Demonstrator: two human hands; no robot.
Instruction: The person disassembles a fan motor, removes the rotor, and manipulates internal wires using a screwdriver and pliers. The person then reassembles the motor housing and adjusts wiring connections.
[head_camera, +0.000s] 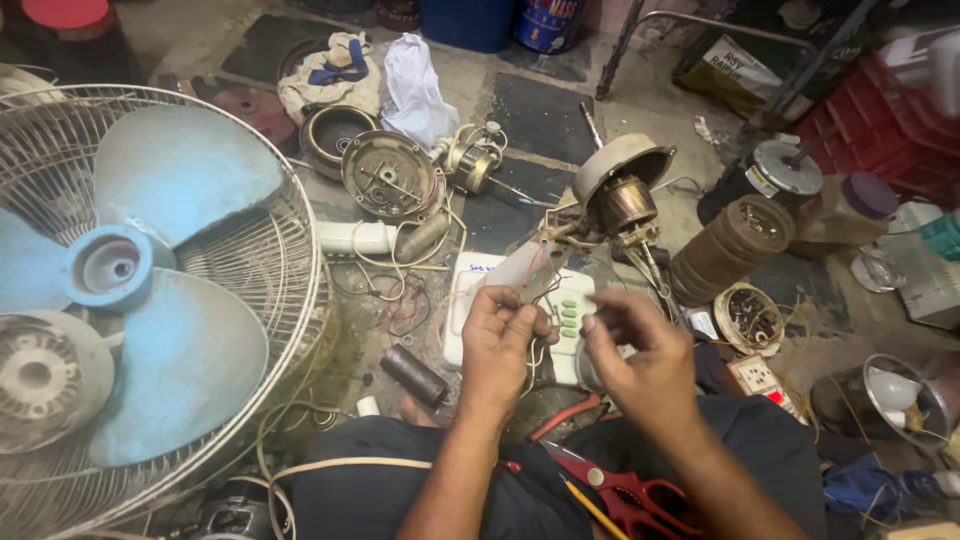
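Left hand (497, 335) pinches thin wires (535, 290) above the white switch panel (565, 310) on the floor; right hand (640, 350) is blurred, fingers curled, its grip unclear; wire ends hidden; fan (140, 290) cut off left.

Pale blue fan blades (170, 300) behind white wire grille (290, 250); red-handled scissors (625, 498); white panel (570, 310) with green buttons.
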